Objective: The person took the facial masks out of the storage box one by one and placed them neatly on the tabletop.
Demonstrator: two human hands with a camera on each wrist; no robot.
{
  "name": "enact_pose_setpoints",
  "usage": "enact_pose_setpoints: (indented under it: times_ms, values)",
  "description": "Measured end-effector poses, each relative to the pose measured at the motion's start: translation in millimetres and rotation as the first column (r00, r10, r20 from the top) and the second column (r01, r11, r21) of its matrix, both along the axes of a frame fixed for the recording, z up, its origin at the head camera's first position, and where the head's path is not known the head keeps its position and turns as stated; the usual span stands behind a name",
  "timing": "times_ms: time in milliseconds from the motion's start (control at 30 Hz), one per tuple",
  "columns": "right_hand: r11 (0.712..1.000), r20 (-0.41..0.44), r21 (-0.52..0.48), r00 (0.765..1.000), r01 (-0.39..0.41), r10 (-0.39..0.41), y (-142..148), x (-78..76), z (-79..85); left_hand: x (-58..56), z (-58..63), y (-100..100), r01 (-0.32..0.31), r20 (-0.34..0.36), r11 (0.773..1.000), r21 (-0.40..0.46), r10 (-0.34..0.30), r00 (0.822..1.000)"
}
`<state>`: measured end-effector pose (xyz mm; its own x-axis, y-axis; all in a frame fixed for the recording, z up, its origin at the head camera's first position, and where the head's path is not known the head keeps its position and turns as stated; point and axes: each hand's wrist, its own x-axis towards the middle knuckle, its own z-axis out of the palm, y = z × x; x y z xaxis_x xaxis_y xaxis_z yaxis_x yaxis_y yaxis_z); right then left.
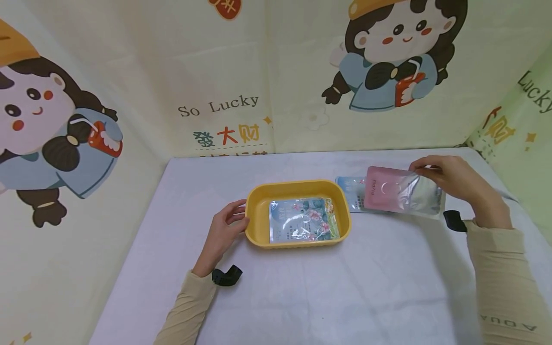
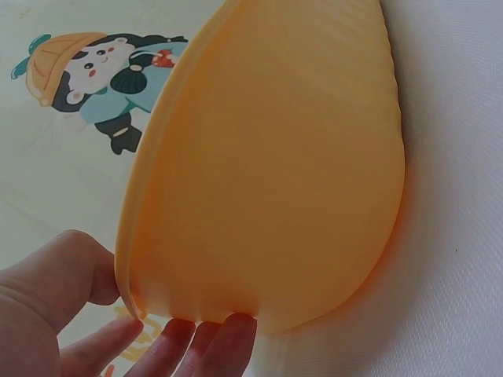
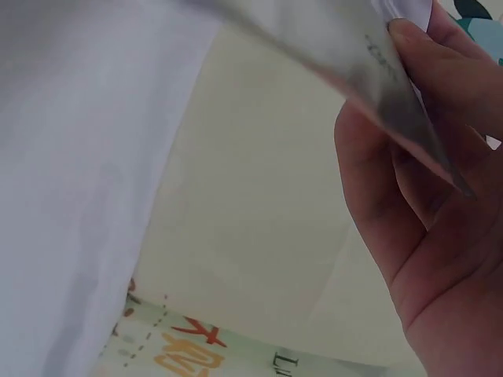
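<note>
My left hand (image 1: 225, 229) holds the left end of a yellow plastic tray (image 1: 297, 184). In the left wrist view the thumb lies at the rim and the fingertips (image 2: 236, 334) bear on the outer wall. Inside the tray lies a blue flowered foil packet (image 1: 302, 220), with a green-yellow patterned edge showing at its right. My right hand (image 1: 450, 175) pinches the upper edge of a pink and silver foil pouch (image 1: 390, 189), its thumb and fingers on opposite faces in the right wrist view. This pouch partly covers another blue packet (image 1: 350, 184).
A white cloth (image 1: 323, 287) covers the table. Behind it hangs a cream curtain (image 1: 297, 129) with printed cartoon figures, and similar cloth stands along both sides. A black wrist camera (image 1: 227, 276) sits at the left cuff and another (image 1: 454, 221) at the right.
</note>
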<state>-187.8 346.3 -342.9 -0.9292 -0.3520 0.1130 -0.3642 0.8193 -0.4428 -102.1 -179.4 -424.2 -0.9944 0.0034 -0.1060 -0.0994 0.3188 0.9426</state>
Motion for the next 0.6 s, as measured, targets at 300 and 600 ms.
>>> enact_pose_setpoints:
  times_ms: [300, 600]
  values:
    - [0.995, -0.015, 0.093, 0.999, 0.031, -0.030, 10.6, -2.9, -3.8, -0.9, 0.7, 1.2, -0.002, 0.000, 1.000, -0.010, 0.002, 1.000]
    - [0.986, 0.033, 0.151, 0.997, 0.065, -0.071, 18.4, -7.5, -10.8, -0.4, 3.2, -0.4, 0.001, 0.011, 1.000, 0.004, -0.001, 1.000]
